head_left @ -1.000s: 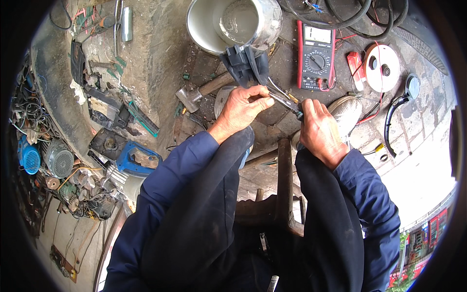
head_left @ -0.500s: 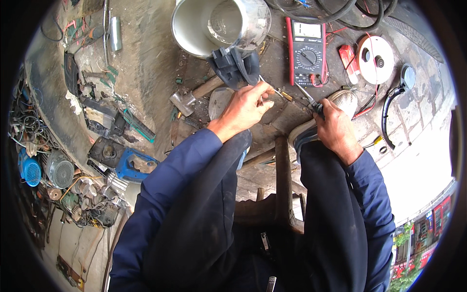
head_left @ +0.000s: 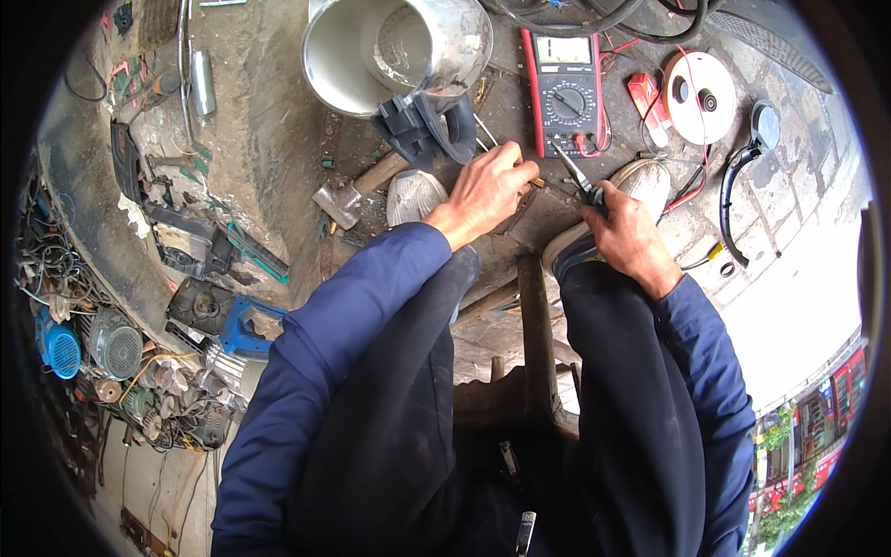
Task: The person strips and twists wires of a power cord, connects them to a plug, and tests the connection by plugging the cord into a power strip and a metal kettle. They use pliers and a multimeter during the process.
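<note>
My right hand point(head_left: 631, 229) is closed round the dark handle of a slim pointed metal tool point(head_left: 574, 171); its exact kind is unclear. The tip points up and left, near the lower edge of a red-framed multimeter point(head_left: 564, 102). Left of it, my left hand point(head_left: 487, 193) has its fingers curled together, and whatever they pinch is hidden. A thin metal rod point(head_left: 484, 129) shows just beyond those fingers. Beside it a black plastic housing part point(head_left: 413, 130) leans against a large pale metal cylinder point(head_left: 362, 56).
A hammer point(head_left: 340, 203) lies left of my left shoe point(head_left: 414, 197). Rightward are a white wire spool point(head_left: 701, 97), a red-and-white box point(head_left: 648, 109) and a curved black strip point(head_left: 730, 209). Blue tool housing point(head_left: 249, 327) and motor parts crowd the left. A wooden stool leg point(head_left: 535, 325) stands between my legs.
The view has shifted, so the ground items sit slightly further left and up. My left hand has moved right, closer to the right hand, which keeps its grip on the tool.
</note>
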The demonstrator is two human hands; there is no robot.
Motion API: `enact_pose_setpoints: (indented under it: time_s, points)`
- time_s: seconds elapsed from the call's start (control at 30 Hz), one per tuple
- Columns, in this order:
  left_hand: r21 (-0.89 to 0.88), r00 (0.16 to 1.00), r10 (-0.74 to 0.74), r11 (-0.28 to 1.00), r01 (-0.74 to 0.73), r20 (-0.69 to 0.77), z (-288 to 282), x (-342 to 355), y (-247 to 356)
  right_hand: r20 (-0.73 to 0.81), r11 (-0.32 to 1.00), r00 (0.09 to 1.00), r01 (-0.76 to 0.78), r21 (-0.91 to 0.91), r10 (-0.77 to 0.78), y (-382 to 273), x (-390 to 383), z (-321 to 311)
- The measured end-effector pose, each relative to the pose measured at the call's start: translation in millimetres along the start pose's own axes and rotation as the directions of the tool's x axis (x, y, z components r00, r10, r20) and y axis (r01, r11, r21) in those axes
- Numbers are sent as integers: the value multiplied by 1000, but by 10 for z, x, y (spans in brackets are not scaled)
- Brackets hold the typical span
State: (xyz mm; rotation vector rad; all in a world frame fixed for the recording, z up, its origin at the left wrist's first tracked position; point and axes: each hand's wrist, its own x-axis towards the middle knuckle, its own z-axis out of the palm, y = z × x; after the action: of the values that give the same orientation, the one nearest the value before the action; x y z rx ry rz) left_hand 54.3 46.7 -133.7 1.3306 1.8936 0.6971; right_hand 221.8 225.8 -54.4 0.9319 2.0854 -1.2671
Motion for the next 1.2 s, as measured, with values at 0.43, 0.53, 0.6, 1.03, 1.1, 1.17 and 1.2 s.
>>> enact_pose_setpoints:
  time_s: [0.43, 0.53, 0.6, 1.03, 1.1, 1.17, 1.2]
  points:
    - [-633, 850, -527, 655, 412, 8, -189, -59, 215, -99, 985, 986, 122, -124, -134, -59, -10, 39]
    - [-696, 810, -581, 549, 462, 80, -315, -83, 250, -135, 949, 958, 216, -229, -251, -108, 18, 109]
    - [-774, 813, -573, 465, 430, 107, -357, -103, 284, -142, 939, 949, 241, -247, -281, -133, 31, 145]
    - [-889, 813, -565, 291, 353, 138, -321, -155, 250, -184, 870, 896, 314, -379, -404, -132, 71, 165]
    - [-892, 812, -568, 287, 348, 134, -315, -155, 244, -191, 867, 892, 317, -385, -410, -138, 76, 161]
    - [-893, 812, -570, 294, 342, 124, -312, -152, 240, -197, 865, 888, 320, -387, -416, -146, 75, 155]
    - [-896, 809, -574, 285, 340, 124, -310, -151, 240, -198, 866, 888, 317, -387, -414, -152, 70, 155]
